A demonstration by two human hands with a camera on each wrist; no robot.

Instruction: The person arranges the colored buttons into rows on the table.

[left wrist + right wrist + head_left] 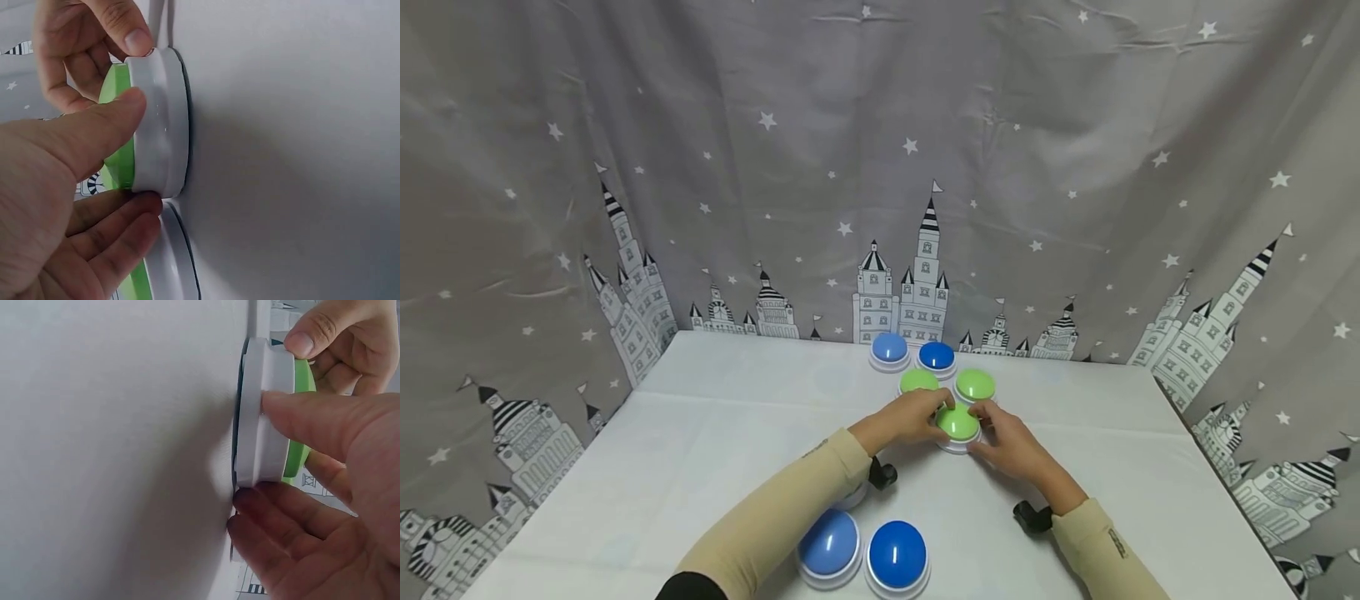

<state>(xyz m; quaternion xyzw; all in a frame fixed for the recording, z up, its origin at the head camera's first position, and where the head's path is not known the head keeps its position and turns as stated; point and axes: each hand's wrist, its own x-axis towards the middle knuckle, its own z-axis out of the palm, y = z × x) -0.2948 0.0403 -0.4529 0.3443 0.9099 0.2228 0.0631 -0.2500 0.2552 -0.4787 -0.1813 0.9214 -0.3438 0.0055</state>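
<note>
A green dome push button (957, 422) with a round white base sits on the white table, held from both sides. My left hand (912, 417) grips its left side; in the left wrist view the thumb lies on the white base (164, 125) and the fingers bend round the far side. On the right, my right hand (1011, 443) grips the same button, its thumb (294, 415) against the base in the right wrist view. Just behind stand two more green buttons, one at left (919, 380) and one at right (975, 384).
At the table's back edge are a light blue button (890, 347) and a dark blue button (936, 356). Nearer me stand another light blue button (830, 542) and dark blue button (897, 554). A white base (852, 497) is partly hidden by my left forearm. A grey castle-print curtain (820, 208) hangs behind.
</note>
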